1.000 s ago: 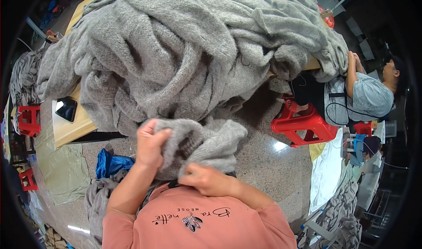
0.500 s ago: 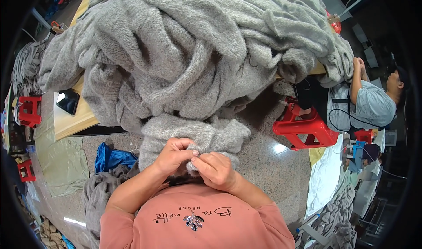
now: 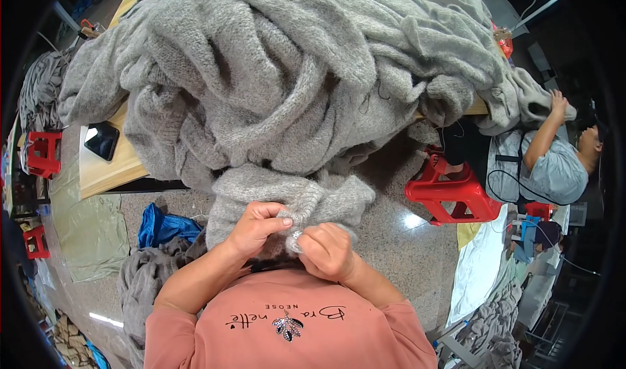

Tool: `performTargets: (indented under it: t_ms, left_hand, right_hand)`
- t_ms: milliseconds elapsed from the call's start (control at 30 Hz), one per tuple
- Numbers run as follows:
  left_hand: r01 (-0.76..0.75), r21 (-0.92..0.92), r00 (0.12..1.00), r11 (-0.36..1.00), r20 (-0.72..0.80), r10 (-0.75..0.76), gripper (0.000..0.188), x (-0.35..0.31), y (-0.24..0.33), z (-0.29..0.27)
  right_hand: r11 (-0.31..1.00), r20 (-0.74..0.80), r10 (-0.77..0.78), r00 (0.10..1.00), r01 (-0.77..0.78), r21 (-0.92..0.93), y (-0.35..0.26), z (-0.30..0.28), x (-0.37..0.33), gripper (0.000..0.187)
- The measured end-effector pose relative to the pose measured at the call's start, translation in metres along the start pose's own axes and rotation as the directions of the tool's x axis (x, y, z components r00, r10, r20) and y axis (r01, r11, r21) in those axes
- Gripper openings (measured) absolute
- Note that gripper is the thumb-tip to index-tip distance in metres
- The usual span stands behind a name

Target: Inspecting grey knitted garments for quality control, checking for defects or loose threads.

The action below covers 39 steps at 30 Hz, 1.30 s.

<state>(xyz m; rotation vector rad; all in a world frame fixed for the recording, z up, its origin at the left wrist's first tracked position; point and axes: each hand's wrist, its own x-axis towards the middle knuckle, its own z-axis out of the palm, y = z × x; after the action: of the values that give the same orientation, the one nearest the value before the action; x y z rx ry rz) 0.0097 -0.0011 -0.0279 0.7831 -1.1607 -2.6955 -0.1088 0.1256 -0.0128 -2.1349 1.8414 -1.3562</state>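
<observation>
A fuzzy grey knitted garment [image 3: 261,191] lies bunched in front of my body, below the edge of a table. My left hand [image 3: 254,231] pinches a fold of it between thumb and fingers. Beside it my right hand [image 3: 327,251] is closed, its curled fingers against the garment's edge; what lies within those fingers is hidden. A short stretch of knit shows between the two hands. Just beyond, a large heap of grey knitwear [image 3: 261,75] covers most of the table and hangs over its near edge.
A black phone [image 3: 102,141] lies on the bare wooden table corner [image 3: 124,173]. At right, a co-worker [image 3: 544,160] handles grey knitwear near a red stool [image 3: 450,190]. Blue cloth [image 3: 166,227] and darker grey knitwear [image 3: 147,284] lie low at my left.
My right hand has moved slightly right and away from my left, baring the knit between them. The co-worker's raised hand has shifted outward, with grey knitwear now stretched beside it.
</observation>
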Motion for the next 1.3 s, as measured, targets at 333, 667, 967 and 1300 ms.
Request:
performTargets:
  t_ms: [333, 667, 967, 1300]
  left_hand:
    - [-0.215, 0.292, 0.972, 0.932, -0.033, 0.234, 0.011, -0.009, -0.002, 0.002]
    - [-0.483, 0.758, 0.753, 0.439, 0.103, 0.65, 0.024, -0.016, -0.011, 0.006]
    - [-0.525, 0.84, 0.609, 0.133, 0.263, 0.748, 0.03, -0.014, -0.003, 0.002]
    - [-0.528, 0.848, 0.462, -0.034, 0.321, 0.827, 0.026, -0.008, -0.01, 0.008]
  right_hand:
    - [0.999, -0.076, 0.036, 0.996, -0.037, -0.014, 0.007, 0.009, 0.007, 0.014]
    - [0.723, 0.346, 0.462, 0.817, -0.573, 0.386, 0.013, -0.005, 0.012, 0.021]
    - [0.939, 0.097, 0.313, 0.945, -0.323, 0.118, 0.005, 0.013, 0.01, 0.016]
    - [0.957, -0.035, 0.289, 0.957, -0.289, 0.0, 0.009, 0.024, 0.012, 0.012]
